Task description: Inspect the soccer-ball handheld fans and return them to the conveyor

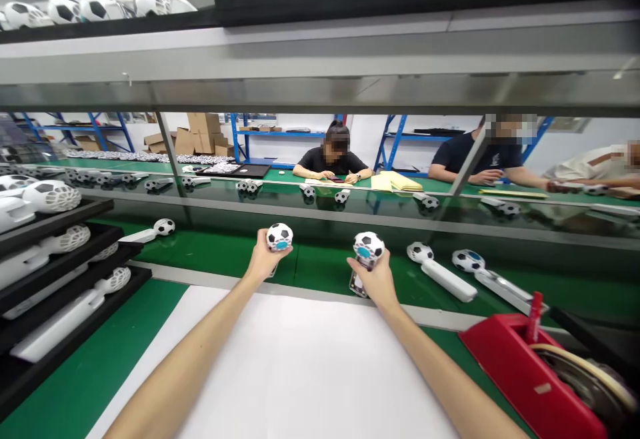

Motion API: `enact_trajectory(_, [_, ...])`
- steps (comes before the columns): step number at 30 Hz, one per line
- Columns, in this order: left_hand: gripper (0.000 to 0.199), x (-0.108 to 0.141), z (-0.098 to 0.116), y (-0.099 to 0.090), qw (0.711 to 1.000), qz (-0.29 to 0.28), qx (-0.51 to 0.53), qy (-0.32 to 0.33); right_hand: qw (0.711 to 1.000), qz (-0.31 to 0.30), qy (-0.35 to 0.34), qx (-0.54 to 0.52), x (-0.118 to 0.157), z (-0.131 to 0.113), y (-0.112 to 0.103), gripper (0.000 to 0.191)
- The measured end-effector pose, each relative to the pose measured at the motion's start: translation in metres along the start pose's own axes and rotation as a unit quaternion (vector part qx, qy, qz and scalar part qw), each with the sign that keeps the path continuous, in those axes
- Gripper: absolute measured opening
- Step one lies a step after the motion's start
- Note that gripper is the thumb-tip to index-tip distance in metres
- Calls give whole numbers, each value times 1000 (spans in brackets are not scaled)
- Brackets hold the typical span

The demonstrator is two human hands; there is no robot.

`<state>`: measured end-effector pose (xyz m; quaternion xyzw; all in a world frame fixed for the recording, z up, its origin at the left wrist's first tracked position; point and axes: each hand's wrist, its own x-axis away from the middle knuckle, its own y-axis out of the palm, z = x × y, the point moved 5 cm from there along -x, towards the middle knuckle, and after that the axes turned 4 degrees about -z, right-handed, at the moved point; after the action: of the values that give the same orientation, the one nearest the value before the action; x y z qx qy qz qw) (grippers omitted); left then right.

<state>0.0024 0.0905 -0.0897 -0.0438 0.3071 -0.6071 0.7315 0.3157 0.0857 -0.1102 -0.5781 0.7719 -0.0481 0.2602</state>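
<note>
My left hand (261,257) is closed around a device with a soccer-ball head (279,236), black and white with a teal patch. Its lower part is mostly hidden behind my fingers. To the right, my right hand (379,278) grips a similar soccer-ball-headed device (369,246); below the ball a dark, clear-edged section shows. Both are held upright over the green conveyor belt (320,269), beyond the white sheet (310,366) on the bench. Two more such devices with white handles (450,280) lie on the belt right of my right hand.
Black trays (75,322) of white ball-headed devices are stacked at left. A red tape dispenser (525,366) stands at front right. Another device (164,227) lies on the belt at left. Overhead runs a shelf (320,52). Several co-workers (334,152) sit across the line.
</note>
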Motion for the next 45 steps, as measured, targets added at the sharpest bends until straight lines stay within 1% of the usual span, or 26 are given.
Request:
enact_trajectory(2, [75,5,-10,0,999,22,-21,-11,999,28,10,26,0,11,-3,89])
enact_trajectory(4, [78,9,-17,1,998,28,-55,-14,997,47,16,52,-2,21,-6,91])
enact_trajectory(6, [73,11,-23,4,995,23,-94,-14,995,50,28,83,-6,30,-7,86])
enact_trajectory(9, [57,9,-31,7,987,17,-154,-31,989,37,37,136,-10,41,-2,68])
enact_trajectory(11, [46,8,-36,9,981,16,-189,-43,985,27,13,172,-10,41,3,59])
enact_trajectory(14, [36,7,-39,11,974,12,-224,-37,976,19,-44,215,-6,33,8,55])
enact_trajectory(17, [31,8,-39,13,972,8,-236,-21,968,24,-87,234,-5,21,5,49])
enact_trajectory(20, [26,8,-37,14,973,8,-232,-3,965,16,-131,226,-3,8,4,40])
enact_trajectory(23, [23,10,-29,12,974,19,-226,23,964,-32,-175,198,4,-1,10,29])
enact_trajectory(26, [21,14,-18,10,971,29,-231,55,960,-94,-203,170,12,-1,20,25])
enact_trajectory(28, [19,15,-14,9,968,32,-241,68,959,-109,-205,162,12,5,23,25])
enact_trajectory(30, [18,16,-13,10,964,34,-252,72,962,-101,-190,170,8,13,23,26])
enact_trajectory(33, [17,16,-14,13,961,36,-266,68,965,-100,-158,184,2,23,24,26])
enact_trajectory(35, [17,15,-14,11,959,39,-274,60,966,-104,-145,187,1,25,24,26])
enact_trajectory(37, [18,10,-13,1,956,51,-286,46,966,-105,-138,190,2,24,23,26])
enact_trajectory(39, [23,1,-16,-20,950,73,-304,19,968,-100,-134,188,2,21,22,28])
enact_trajectory(41, [27,-11,-23,-50,938,103,-330,-27,970,-97,-128,181,3,17,22,29])
enact_trajectory(43, [32,-21,-35,-86,921,127,-359,-85,973,-96,-121,173,3,15,21,31])
enact_trajectory(45, [39,-27,-52,-122,901,133,-387,-142,974,-99,-112,170,3,15,20,32])
